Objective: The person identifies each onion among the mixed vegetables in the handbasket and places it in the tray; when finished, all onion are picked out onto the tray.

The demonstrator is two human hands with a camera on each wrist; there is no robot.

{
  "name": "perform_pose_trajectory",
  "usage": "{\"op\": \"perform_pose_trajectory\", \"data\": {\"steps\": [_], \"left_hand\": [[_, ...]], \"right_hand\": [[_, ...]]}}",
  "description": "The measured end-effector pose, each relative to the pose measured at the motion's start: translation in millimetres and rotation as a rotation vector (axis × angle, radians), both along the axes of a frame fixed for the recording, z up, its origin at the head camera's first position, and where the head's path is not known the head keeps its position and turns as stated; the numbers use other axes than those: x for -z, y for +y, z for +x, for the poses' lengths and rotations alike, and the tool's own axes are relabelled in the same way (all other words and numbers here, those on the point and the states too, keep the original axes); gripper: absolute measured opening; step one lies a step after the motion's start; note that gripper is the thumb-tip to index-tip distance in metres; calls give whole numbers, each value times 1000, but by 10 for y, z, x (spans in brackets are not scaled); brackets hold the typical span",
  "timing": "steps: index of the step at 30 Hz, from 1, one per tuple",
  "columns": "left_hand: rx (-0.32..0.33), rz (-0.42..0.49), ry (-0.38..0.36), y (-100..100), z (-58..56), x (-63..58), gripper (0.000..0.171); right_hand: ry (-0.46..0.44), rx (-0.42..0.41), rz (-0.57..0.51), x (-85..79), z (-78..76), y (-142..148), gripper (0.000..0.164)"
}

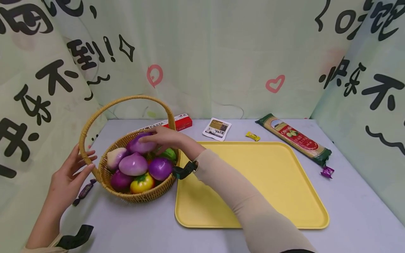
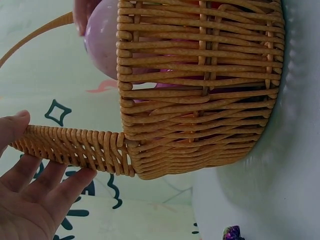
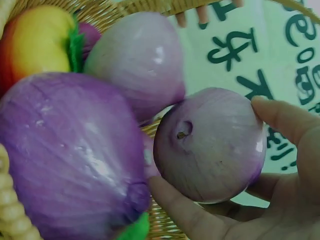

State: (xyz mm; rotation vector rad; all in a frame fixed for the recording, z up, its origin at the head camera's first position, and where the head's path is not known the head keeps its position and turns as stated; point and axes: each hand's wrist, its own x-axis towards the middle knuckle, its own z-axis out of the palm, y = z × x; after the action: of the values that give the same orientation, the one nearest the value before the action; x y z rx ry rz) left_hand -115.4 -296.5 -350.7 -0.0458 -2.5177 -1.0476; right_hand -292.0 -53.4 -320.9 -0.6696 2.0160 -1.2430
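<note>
A wicker basket [image 1: 139, 196] stands on the left of the table, piled with toy produce. My left hand [image 1: 64, 182] grips the arched handle [image 2: 75, 147] near its lower left end, thumb on one side and fingers on the other. Over the back of the pile, my right hand [image 1: 164, 137] holds a purple onion [image 3: 215, 150] between thumb and fingers. Around it lie a pale purple onion [image 1: 133, 164], a large purple onion [image 1: 160, 168], a darker purple one [image 1: 121, 181], a whitish one [image 1: 116, 158], a yellow-and-red fruit [image 1: 143, 183] and something green [image 1: 169, 154].
A yellow tray [image 1: 253, 226] lies right of the basket, under my right forearm. Behind stand a red box [image 1: 183, 122] and a white packet [image 1: 217, 129]. A yellow candy [image 1: 252, 136], a pasta packet [image 1: 292, 138], a purple candy [image 1: 327, 172] and a dark wrapped candy [image 1: 84, 192] lie about.
</note>
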Motion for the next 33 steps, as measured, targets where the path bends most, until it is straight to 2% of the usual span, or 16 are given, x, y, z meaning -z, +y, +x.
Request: {"op": "perform_pose_trajectory", "data": {"steps": [5, 8, 10, 17, 22, 24, 33], "left_hand": [[4, 4, -6, -4, -1, 8, 70], [7, 6, -1, -6, -1, 17, 70], [8, 8, 5, -9, -2, 24, 70], [9, 4, 15, -14, -10, 24, 70], [11, 5, 32, -9, -13, 23, 69], [7, 0, 34, -7, -19, 19, 67], [-8, 16, 61, -7, -74, -23, 56]], "right_hand": [[-49, -27, -79, -110, 51, 153, 60], [-41, -55, -128, -152, 94, 265, 59], [11, -83, -141, -164, 120, 347, 59], [339, -135, -82, -213, 191, 625, 66], [511, -150, -115, -258, 254, 819, 66], [541, -145, -147, -264, 276, 897, 65], [556, -33, -272, -258, 296, 1241, 66]]}}
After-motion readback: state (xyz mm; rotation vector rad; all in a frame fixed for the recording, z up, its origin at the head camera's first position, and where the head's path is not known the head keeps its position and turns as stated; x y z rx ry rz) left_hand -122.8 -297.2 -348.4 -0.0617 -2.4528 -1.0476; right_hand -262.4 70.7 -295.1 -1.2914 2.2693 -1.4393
